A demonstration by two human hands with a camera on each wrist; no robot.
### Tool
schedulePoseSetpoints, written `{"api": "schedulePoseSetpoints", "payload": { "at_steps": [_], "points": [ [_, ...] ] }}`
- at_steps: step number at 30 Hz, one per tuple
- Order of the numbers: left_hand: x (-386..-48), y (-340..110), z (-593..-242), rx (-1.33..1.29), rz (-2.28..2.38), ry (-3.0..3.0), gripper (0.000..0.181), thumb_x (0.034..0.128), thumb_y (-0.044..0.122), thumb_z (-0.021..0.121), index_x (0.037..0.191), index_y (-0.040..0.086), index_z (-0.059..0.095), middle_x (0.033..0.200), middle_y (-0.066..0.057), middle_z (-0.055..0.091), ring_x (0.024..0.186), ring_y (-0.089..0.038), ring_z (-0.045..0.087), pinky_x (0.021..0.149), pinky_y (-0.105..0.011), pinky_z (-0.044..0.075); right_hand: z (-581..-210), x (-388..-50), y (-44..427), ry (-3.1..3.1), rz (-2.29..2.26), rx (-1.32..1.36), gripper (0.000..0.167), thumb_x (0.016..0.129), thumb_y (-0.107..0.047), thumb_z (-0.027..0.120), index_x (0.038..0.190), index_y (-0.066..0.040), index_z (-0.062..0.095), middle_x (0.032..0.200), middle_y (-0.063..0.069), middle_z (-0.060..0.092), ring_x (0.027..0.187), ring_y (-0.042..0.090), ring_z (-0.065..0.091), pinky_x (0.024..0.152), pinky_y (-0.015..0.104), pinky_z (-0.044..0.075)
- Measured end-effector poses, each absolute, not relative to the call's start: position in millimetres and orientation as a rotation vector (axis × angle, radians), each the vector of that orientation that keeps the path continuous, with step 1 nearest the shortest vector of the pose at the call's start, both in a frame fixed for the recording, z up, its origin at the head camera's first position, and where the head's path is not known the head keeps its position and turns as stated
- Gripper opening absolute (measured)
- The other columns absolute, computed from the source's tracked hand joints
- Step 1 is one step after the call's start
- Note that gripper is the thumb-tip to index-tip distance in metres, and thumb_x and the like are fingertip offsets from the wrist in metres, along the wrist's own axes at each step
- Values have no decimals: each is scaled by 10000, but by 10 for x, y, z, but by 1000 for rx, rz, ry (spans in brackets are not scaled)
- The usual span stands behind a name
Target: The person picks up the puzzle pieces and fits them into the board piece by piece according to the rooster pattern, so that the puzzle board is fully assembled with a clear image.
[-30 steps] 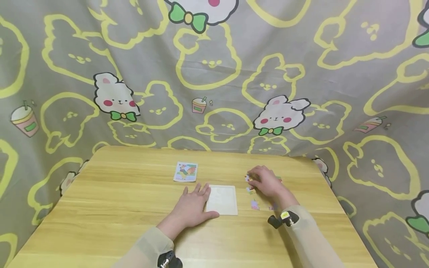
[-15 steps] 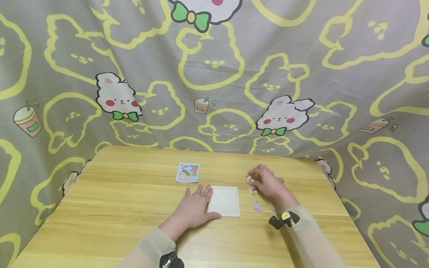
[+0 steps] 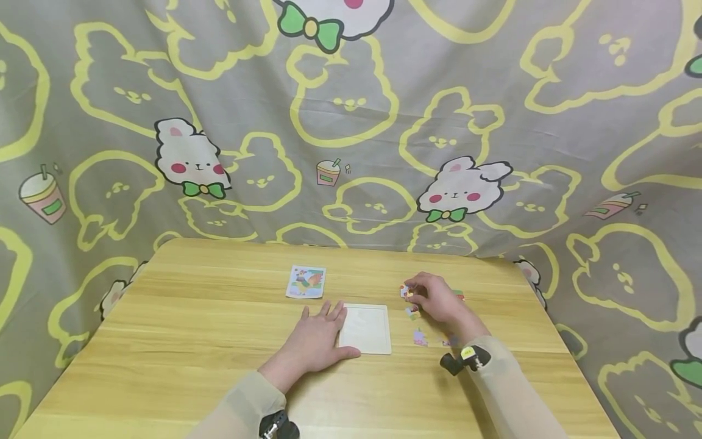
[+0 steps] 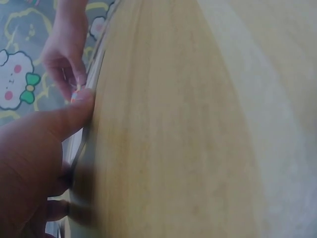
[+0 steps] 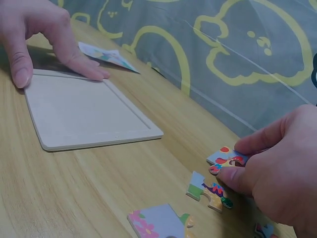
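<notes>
My left hand rests with straight, spread fingers on the left side of a white puzzle tray. In the right wrist view its thumb and fingers touch the rim of the flat, bare tray. To the right, my right hand pinches a colourful puzzle piece between thumb and index finger, low over the table. Just nearer lies a second puzzle piece in green, yellow and purple. A lilac piece with pink flowers lies closer to the wrist camera. My right hand partly hides other pieces.
A picture card showing a rooster lies behind the tray, to the left. More puzzle pieces are beside and under the right forearm. The wooden table ends at a patterned curtain at the back.
The head view shifts slightly. Both hands stay nearly in place: the left on the tray, the right at the same puzzle piece.
</notes>
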State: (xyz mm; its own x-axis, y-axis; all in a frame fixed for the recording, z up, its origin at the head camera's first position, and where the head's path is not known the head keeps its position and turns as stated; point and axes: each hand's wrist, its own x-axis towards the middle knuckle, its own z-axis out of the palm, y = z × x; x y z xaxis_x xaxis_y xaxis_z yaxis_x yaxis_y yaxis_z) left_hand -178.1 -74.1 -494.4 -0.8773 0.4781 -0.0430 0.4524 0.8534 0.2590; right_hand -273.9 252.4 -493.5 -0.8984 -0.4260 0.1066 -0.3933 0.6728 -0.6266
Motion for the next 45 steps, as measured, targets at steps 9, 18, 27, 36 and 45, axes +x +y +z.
{"api": "schedulePoseSetpoints", "payload": {
  "at_steps": [9, 18, 27, 36, 45],
  "points": [
    [-1784, -793, -4936, 773, 345, 2875, 988, 962, 755, 554, 1624, 37, 408, 1691, -113, 345, 1545, -388, 316, 1158, -725, 292, -4921, -2719, 2534, 2841, -1002, -703, 335, 946, 80, 731, 1279, 67, 693, 1139, 88, 687, 983, 224, 666, 890, 418, 579],
    [-1781, -800, -4958, 787, 374, 2883, 990, 962, 750, 559, 1623, 29, 404, 1693, -123, 338, 1546, -393, 313, 1157, -730, 287, -4821, -2622, 2508, 2780, -1090, -650, 306, 993, 24, 702, 1296, 4, 662, 1148, 62, 657, 944, 190, 661, 834, 357, 579],
    [-1761, -808, -4974, 775, 415, 2890, 997, 967, 733, 572, 1628, 11, 381, 1699, -133, 320, 1553, -390, 297, 1171, -731, 253, -4690, -2543, 2395, 2737, -1102, -717, 313, 1023, -71, 708, 1334, -65, 671, 1155, 6, 600, 934, 195, 629, 784, 321, 575],
    [-1767, -811, -4974, 786, 415, 2892, 989, 962, 726, 589, 1613, 4, 409, 1686, -140, 347, 1544, -394, 318, 1159, -736, 274, -4613, -2488, 2263, 2746, -1109, -842, 318, 1010, -23, 707, 1326, -15, 674, 1176, 17, 627, 985, 191, 616, 835, 327, 570],
    [-1768, -803, -4952, 777, 439, 2886, 972, 960, 703, 617, 1603, 0, 426, 1682, -149, 356, 1540, -403, 325, 1155, -742, 273, -4592, -2423, 2130, 2730, -1129, -892, 315, 997, -14, 716, 1311, -23, 689, 1168, 23, 635, 988, 169, 611, 849, 324, 568]
  ]
}}
